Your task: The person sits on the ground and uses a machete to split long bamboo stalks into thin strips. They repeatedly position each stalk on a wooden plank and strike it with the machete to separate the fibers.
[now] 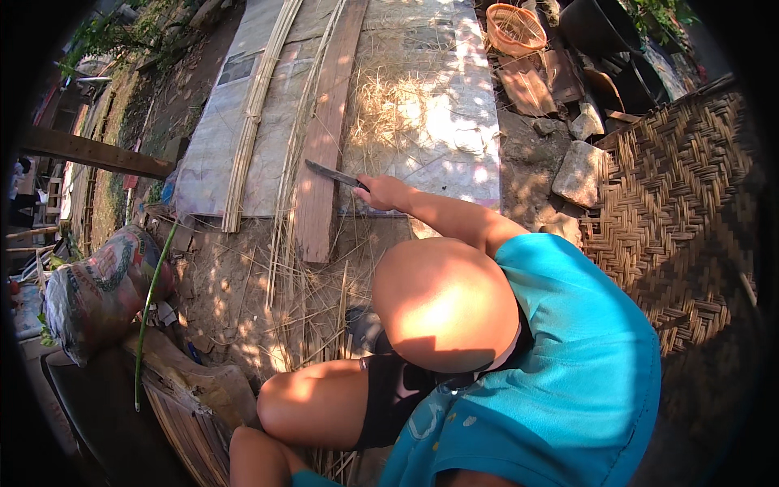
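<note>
My right hand (381, 192) is closed around the dark handle of a knife (330, 172). Its long blade points left and lies over the lower part of a brown wooden plank (318, 203). Along the plank's left side run loose, thin pale strips (290, 174), which look like split bamboo. Further left, a tied bundle of similar strips (243, 166) rests on a pale, worn sheet (422, 49). My left hand does not show.
Straw-like shavings (398, 105) are scattered on the sheet and bare soil. A woven bamboo panel (682, 203) stands at right, near a stone (578, 174) and an orange basket (515, 31). A stuffed sack (109, 284) and a green stalk (150, 316) are at left.
</note>
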The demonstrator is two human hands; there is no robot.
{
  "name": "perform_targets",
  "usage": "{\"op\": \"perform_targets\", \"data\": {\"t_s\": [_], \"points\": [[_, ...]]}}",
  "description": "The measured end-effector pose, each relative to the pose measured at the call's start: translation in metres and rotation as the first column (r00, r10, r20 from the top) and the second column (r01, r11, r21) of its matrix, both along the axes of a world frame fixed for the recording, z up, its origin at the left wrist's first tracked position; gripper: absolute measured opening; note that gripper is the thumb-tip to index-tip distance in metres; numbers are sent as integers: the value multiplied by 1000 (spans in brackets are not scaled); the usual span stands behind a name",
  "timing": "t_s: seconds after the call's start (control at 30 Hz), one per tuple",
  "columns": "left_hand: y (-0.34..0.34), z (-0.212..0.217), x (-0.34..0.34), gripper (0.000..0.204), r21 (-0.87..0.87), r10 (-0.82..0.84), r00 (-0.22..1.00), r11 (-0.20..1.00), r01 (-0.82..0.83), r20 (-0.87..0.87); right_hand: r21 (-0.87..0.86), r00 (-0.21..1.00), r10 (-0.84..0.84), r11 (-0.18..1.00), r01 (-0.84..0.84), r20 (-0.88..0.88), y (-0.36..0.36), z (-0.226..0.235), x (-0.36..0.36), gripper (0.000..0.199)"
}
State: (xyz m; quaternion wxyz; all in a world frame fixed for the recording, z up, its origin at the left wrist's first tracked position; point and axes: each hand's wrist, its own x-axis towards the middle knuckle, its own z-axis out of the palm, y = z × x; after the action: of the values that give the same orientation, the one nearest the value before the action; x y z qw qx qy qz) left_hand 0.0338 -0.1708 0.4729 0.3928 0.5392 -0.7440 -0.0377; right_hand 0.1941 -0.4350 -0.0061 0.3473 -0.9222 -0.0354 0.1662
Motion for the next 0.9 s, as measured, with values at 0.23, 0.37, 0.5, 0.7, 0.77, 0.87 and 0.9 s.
{"op": "perform_targets", "data": {"t_s": [0.23, 0.37, 0.5, 0.7, 0.77, 0.87, 0.9], "points": [[14, 6, 2, 39, 73, 26, 1000, 997, -26, 13, 73, 998, 12, 997, -16, 57, 31, -12, 7, 51], [19, 7, 6, 38, 84, 19, 1000, 996, -20, 18, 62, 999, 4, 998, -7, 50, 28, -1, 4, 49], [27, 6, 9, 38, 87, 19, 1000, 996, -20, 17, 81, 999, -1, 997, -3, 46, 27, -1, 5, 49], [34, 12, 8, 38, 103, 22, 999, 994, -26, 33, 55, 999, 9, 998, -12, 50, 27, -3, 7, 53], [36, 12, 7, 38, 116, 27, 999, 993, -32, 38, 52, 999, 1, 999, -3, 37, 30, 1, 7, 53], [38, 15, 5, 38, 125, 21, 999, 992, -26, 41, 60, 997, 0, 998, -5, 77, 28, -3, 6, 53], [38, 16, 6, 38, 133, 20, 999, 991, -26, 42, 54, 997, 1, 999, -6, 79, 28, -4, 6, 53]]}}
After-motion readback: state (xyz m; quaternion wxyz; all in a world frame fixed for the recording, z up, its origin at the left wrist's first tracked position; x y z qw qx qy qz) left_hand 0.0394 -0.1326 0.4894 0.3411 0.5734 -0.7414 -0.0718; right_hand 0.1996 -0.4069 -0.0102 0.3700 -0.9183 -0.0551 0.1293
